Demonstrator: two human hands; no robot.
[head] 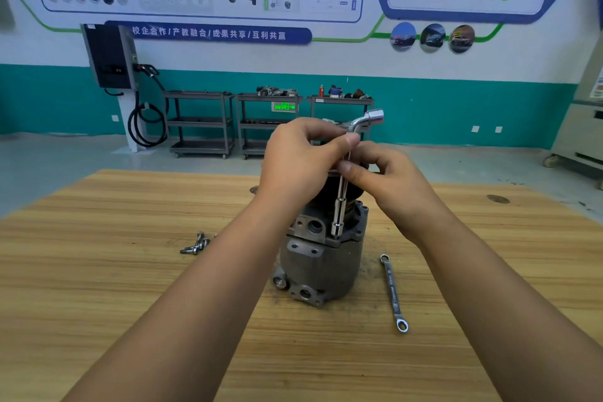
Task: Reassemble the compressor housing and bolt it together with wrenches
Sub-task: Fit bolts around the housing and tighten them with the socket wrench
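The grey compressor housing (321, 263) stands upright in the middle of the wooden table (130, 287), with a black part on top behind my hands. A chrome L-shaped socket wrench (341, 206) stands vertically, its lower socket down on the housing's upper flange at the right. My left hand (300, 160) pinches the wrench shaft near its bend. My right hand (380, 179) pinches the shaft just below. Several loose bolts (197, 244) lie on the table left of the housing. A ring spanner (394, 293) lies to the right of it.
Three grey tool carts (200, 122) stand against the far wall beyond the table. A wall charger (111, 57) with a black cable hangs at the left. A cabinet on castors (577, 137) is at the right edge.
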